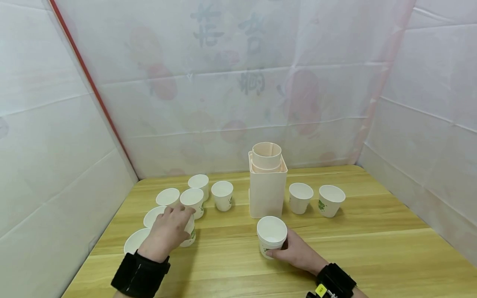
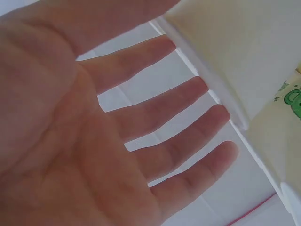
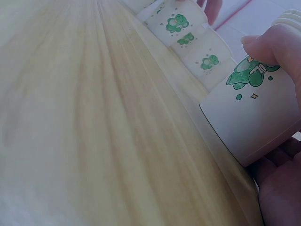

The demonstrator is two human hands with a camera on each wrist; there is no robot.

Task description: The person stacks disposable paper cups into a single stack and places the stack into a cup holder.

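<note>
My right hand (image 1: 298, 251) grips a small stack of nested white paper cups (image 1: 272, 230) at the table's front middle. In the right wrist view, the thumb lies across the outer cup (image 3: 263, 108), which has a green cartoon print and stands close to the wood. At the left, my left hand (image 1: 169, 229) reaches over a white paper cup (image 1: 191, 236) and partly hides it. In the left wrist view, the left hand's fingers (image 2: 164, 113) are spread and nearly straight, with their tips by a cup's rim. Whether they touch it I cannot tell.
More paper cups (image 1: 192, 198) stand upright in loose rows at the left. Two others, a nearer one (image 1: 300, 198) and one farther right (image 1: 331, 201), flank a tall cream square holder (image 1: 266, 194) with a round tube in its top. White sheeting (image 1: 238, 103) encloses the wooden table (image 1: 372, 248).
</note>
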